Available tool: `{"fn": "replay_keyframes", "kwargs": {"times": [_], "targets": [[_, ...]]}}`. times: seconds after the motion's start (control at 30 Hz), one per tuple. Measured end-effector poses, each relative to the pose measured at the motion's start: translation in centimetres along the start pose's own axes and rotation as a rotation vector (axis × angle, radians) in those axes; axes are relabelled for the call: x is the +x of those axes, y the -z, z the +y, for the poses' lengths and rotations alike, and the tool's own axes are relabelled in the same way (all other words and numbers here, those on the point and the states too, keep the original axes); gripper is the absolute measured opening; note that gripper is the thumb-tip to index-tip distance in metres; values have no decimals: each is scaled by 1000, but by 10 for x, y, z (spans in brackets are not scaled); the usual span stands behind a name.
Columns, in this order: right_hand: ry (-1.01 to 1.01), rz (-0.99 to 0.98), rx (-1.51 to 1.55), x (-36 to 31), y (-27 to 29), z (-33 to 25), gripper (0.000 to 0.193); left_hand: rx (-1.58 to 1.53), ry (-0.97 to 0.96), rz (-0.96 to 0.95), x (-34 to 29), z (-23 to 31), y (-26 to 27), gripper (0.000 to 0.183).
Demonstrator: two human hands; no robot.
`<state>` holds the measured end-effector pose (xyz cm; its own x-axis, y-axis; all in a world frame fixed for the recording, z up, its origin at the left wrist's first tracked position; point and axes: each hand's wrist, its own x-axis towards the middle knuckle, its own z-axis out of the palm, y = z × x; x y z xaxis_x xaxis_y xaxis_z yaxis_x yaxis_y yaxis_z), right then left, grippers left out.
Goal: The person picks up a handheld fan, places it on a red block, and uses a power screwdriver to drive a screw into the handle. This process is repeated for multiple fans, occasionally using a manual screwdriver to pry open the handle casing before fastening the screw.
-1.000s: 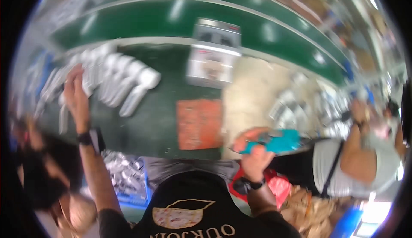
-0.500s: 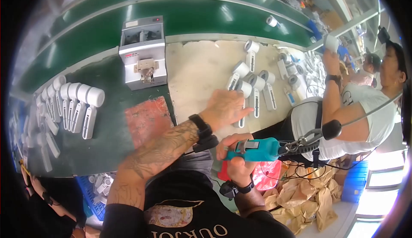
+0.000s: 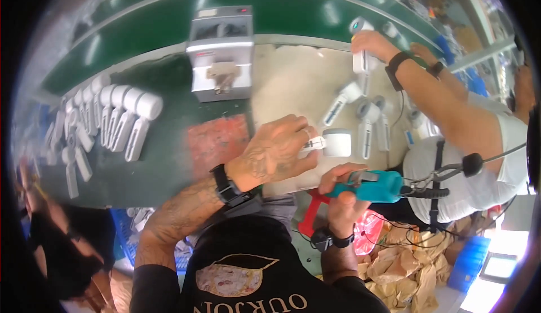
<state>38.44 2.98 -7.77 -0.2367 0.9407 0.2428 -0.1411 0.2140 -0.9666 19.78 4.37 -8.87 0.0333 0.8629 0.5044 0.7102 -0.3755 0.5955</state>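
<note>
My left hand (image 3: 274, 148) grips the handle of a white handheld device (image 3: 337, 143) with a drum-shaped head. The device lies sideways over the pale part of the bench, its head pointing right and its handle partly hidden by my fingers. Closed around a teal electric screwdriver (image 3: 386, 186), my right hand (image 3: 342, 207) is just nearer to me than that head. The screwdriver's back end hooks to a metal clip and cable, and its tip is hidden. Similar white devices (image 3: 367, 113) lie beyond, to the right of my left hand.
A grey metal machine (image 3: 222, 53) stands at the back of the bench. Rows of white devices (image 3: 147, 105) lie at the left, and a red mat (image 3: 218, 144) is before the machine. At right a co-worker's arm (image 3: 434, 90) reaches in, holding another device. Brown paper (image 3: 400, 256) lies below.
My left hand has taken hold of a white device and brought it near the screwdriver. The co-worker's hands have come over the bench. The whole view has shifted.
</note>
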Motion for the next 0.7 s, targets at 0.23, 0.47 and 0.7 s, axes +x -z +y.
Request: {"fn": "replay_keyframes", "kwargs": {"times": [0.23,0.47,0.7], "targets": [[73,-123,64,18,-42,8,73,72,15,47,-72,-44,64,23],[138,-265,245,41,-119,9,70,74,84,59,-99,-58,75,34],[151,-299,253,52,-144,17,69,90,60,-4,-99,-64,78,38]]}}
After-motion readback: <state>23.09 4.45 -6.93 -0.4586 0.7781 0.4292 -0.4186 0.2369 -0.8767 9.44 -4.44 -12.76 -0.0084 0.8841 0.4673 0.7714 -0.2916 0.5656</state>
